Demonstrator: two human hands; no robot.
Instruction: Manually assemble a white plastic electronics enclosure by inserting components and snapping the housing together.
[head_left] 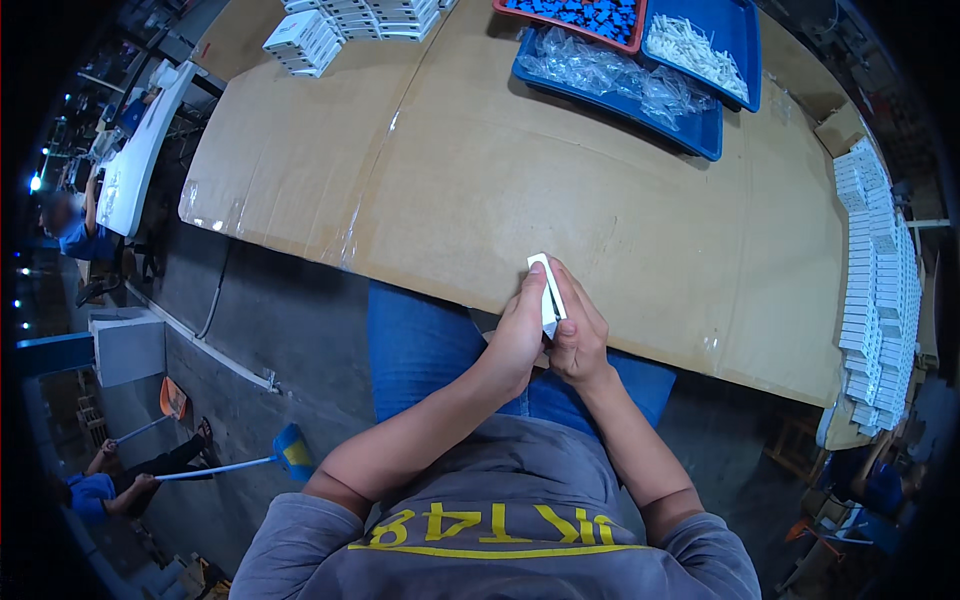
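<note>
A small white box-shaped piece is held between my two hands above the table's near edge. It stands on end, with a dark gap along one side near its lower end. My left hand is closed around its left side, the thumb along the top. My right hand presses on its right side, with the thumb bent near the gap. My palms hide much of the piece, so its exact kind does not show.
The table is covered in brown cardboard. At its far side are a red tray of blue pieces, a blue tray of white parts and a blue tray of clear plastic bags. White stacks stand far left and right. A person sweeps at left.
</note>
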